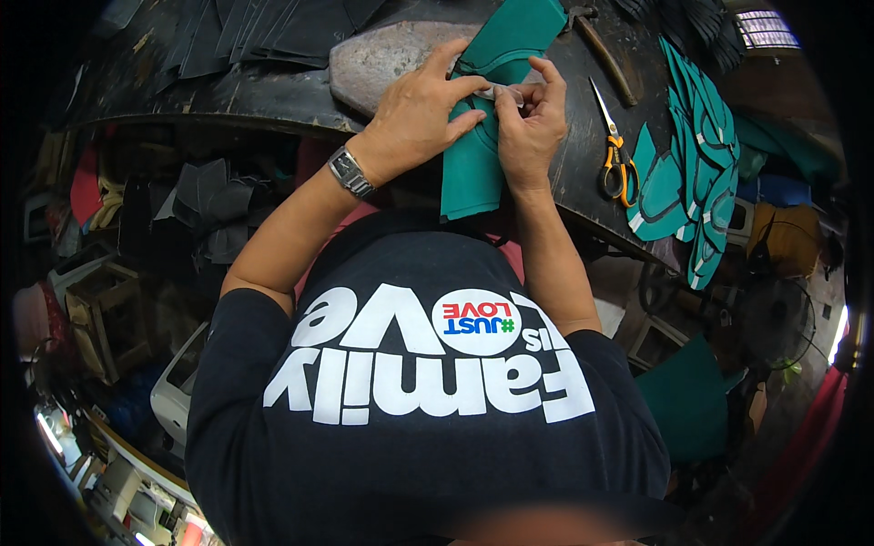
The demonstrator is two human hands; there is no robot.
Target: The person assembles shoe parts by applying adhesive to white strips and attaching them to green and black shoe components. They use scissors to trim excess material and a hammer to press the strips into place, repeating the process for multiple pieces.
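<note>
A long green sheet piece point(472, 173) with dark curved lines lies across the near edge of the dark table. My left hand point(405, 114), with a metal watch on its wrist, rests over its left side, thumb and fingers spread. Its index fingertip reaches a small whitish strip point(490, 92). Thumb and fingers of my right hand point(532, 132) are pinched together at the strip's right end, over the green piece. What kind of strip it is I cannot make out. Part of the green piece is hidden under my hands.
A stone slab point(373, 68) lies left of my hands. Scissors with orange-black handles point(619, 168) and a hammer point(610, 64) lie to the right. Beyond them hang stacked green cut pieces point(706, 155). Black sheets point(264, 36) cover the table's far left.
</note>
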